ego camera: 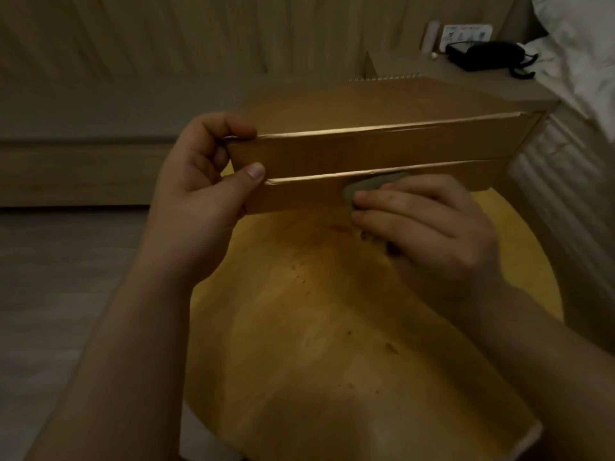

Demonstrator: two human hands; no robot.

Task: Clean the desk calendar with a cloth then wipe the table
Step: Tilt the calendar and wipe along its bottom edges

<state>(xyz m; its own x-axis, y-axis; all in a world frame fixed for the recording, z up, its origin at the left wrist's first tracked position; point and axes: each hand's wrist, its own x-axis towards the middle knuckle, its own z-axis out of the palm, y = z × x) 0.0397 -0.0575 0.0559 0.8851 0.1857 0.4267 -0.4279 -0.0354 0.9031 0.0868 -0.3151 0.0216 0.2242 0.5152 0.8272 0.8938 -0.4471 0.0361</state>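
A brown cardboard desk calendar [382, 151] with a wire spiral along its far edge is held up above the wooden table [332, 327], its folded base facing me. My left hand [199, 194] grips its left end, fingers on top and thumb against the lower fold. My right hand [429, 224] presses a small grey-green cloth [352, 193] against the lower strip of the base, near its middle. Most of the cloth is hidden under my fingers.
The yellowish table top carries dark specks and smears. Behind it, a bedside shelf [466, 84] holds a black pouch with a cord [489, 54] and a white card [466, 36]. White bedding [582, 54] lies at the right. Pale floor [66, 277] lies at the left.
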